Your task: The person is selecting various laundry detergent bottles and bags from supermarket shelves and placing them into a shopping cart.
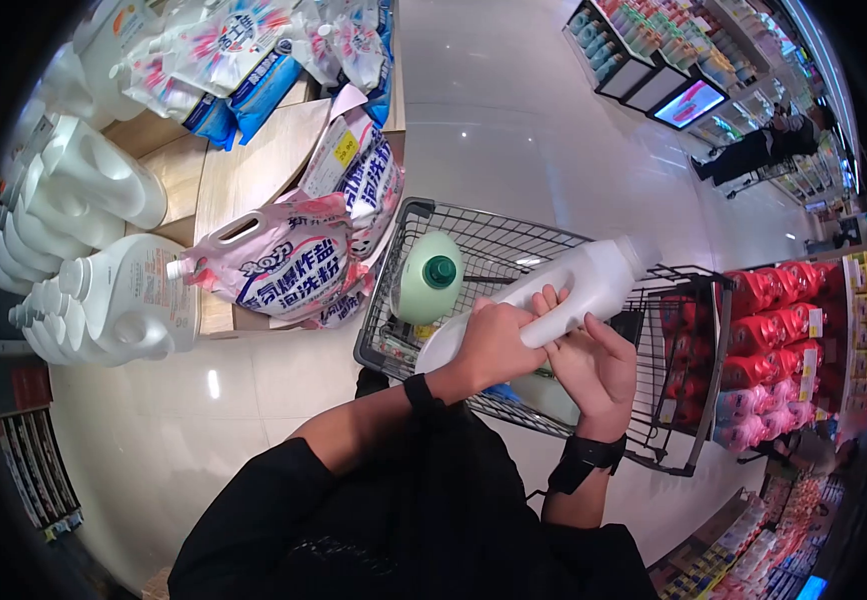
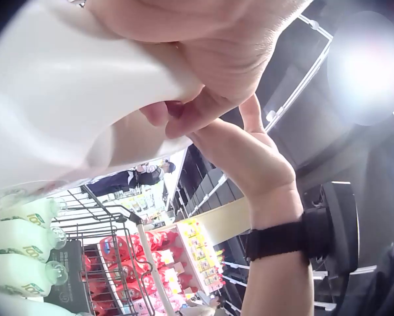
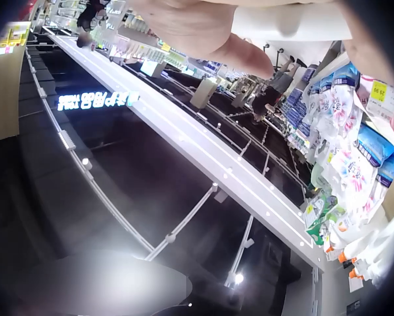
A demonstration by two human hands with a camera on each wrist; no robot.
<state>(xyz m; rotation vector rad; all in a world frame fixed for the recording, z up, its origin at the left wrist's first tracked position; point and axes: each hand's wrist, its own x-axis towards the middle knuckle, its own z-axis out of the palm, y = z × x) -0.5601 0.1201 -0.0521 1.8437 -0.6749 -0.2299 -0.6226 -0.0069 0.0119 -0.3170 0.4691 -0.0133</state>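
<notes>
In the head view, a large white handled jug (image 1: pixel 594 275), probably detergent, lies slanted above a shopping cart (image 1: pixel 544 228). My left hand (image 1: pixel 499 345) grips it by its handle, fingers curled round. The right hand (image 1: pixel 594 375) is palm up beside it, its fingers reaching under the handle and against the jug, thumb held away. The left wrist view shows the jug (image 2: pixel 59 85) close up, with the left hand (image 2: pixel 210 59) on the handle. Only part of the right hand (image 3: pixel 203 33) appears in the right wrist view. A light green bottle (image 1: pixel 424 285) with a dark green cap stands in the cart.
To the left, a display stand (image 1: pixel 244 190) bears pink washing-powder bags (image 1: pixel 289 260) and blue-and-white bags (image 1: pixel 234 45). White jugs (image 1: pixel 134 290) line up beside it. Red packs (image 1: pixel 774 330) fill a shelf on the right. A person (image 1: pixel 769 150) in dark clothes is farther off.
</notes>
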